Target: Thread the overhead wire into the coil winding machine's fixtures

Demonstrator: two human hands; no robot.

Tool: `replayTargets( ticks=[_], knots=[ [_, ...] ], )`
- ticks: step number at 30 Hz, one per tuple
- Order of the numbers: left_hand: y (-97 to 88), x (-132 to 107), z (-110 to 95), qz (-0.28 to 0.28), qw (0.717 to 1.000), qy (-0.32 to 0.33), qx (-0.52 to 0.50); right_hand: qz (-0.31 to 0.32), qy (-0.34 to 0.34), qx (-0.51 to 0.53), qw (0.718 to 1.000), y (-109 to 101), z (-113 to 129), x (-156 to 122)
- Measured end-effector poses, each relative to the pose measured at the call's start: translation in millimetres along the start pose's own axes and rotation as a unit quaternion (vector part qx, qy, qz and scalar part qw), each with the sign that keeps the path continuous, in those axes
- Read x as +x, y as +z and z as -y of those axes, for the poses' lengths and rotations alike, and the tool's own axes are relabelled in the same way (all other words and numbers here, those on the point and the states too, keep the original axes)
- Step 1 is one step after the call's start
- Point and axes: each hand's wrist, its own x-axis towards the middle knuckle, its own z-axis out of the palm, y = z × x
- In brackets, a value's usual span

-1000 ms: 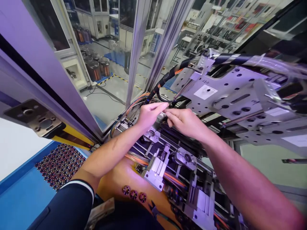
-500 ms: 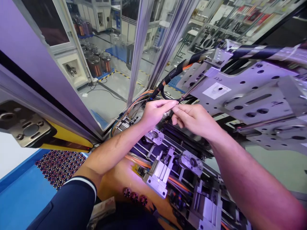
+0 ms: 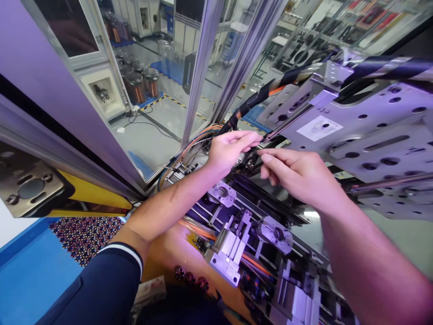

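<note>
Both hands up inside machine, at cable entry under perforated metal plate (image 3: 365, 131).

Left hand (image 3: 230, 149): fingers pressed together, tips pinching something thin by black cable (image 3: 248, 104); too small to identify.

Right hand (image 3: 301, 174): fingers loosely extended, tips just beside left's, holding nothing visible.

Orange wires (image 3: 199, 135) run in just left.

The long metal plate with round holes (image 3: 368, 131) is silver-grey with a white square sticker. The thick wrapped cable (image 3: 250, 103) is black with orange showing. The flat tray of tiny parts (image 3: 84, 234) is dotted red and dark. The sleeve (image 3: 101, 289) is dark blue with a white stripe.
</note>
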Motion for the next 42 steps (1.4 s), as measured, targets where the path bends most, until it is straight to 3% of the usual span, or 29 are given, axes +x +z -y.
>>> replayTargets(
  ticks=[4, 10, 23, 30, 39, 42],
  knots=[
    [3.3, 1.4, 1.0, 0.003, 1.000, 0.000, -0.021, -0.015, 0.032, -0.001, 0.999, -1.7, -8.6, -13.7],
    [7.5, -1.0, 0.6, 0.021, 0.998, -0.006, -0.059, -0.036, 0.017, -0.036, 0.999, -5.3, -14.1, -26.0],
    [9.4, -0.3, 1.4, 0.023, 0.998, -0.034, -0.051, -0.027, 0.025, -0.053, 0.998, -6.4, -8.9, -34.6],
    [11.4, -2.5, 1.0, 0.016, 0.997, -0.032, -0.068, -0.020, -0.009, -0.059, 0.998, -7.0, -6.6, -36.2],
    [16.5, -9.1, -1.5, 0.007, 0.995, -0.084, -0.046, -0.032, -0.019, -0.064, 0.997, -9.2, -9.5, -34.5],
    [19.8, -9.7, 0.1, 0.008, 0.995, -0.092, -0.033, -0.111, -0.049, -0.083, 0.989, -6.3, -15.8, -26.4]
  ],
)
